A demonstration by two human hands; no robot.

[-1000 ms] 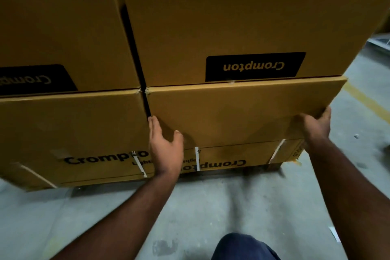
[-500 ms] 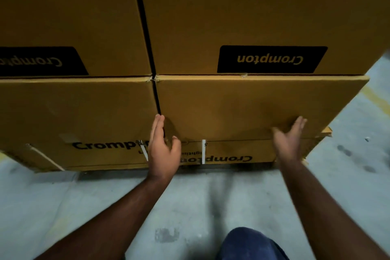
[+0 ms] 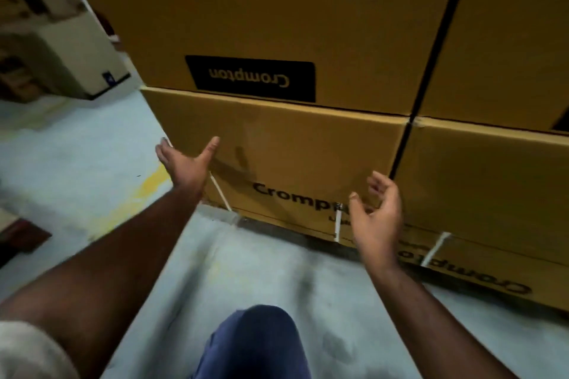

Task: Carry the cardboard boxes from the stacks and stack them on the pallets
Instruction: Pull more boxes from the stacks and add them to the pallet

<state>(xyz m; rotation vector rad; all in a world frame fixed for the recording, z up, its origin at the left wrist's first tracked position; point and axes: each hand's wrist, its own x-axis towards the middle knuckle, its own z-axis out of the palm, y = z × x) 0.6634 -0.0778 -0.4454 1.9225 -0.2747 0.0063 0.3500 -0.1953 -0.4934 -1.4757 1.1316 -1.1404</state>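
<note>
Brown "Crompton" cardboard boxes fill the view in two columns. The left column has a lower box (image 3: 286,157) with white straps and an upper box (image 3: 261,18) with a black label. A dark gap separates them from the right column's lower box (image 3: 480,181) and upper box (image 3: 508,40). My left hand (image 3: 187,160) is spread, fingers straight, at the left corner of the lower left box, holding nothing. My right hand (image 3: 378,212) hovers in front of that box near the gap, fingers loosely bent, gripping nothing.
Grey concrete floor (image 3: 246,271) with a yellow painted line (image 3: 151,184) lies in front of the boxes. A cream-coloured box or cabinet (image 3: 77,55) stands at the far left. My knee in blue trousers (image 3: 255,341) shows at the bottom.
Both hands have left the right-hand lower box and shifted to the left-hand column. The view has swung left, and the hands are now spread on either side of the lower left box.
</note>
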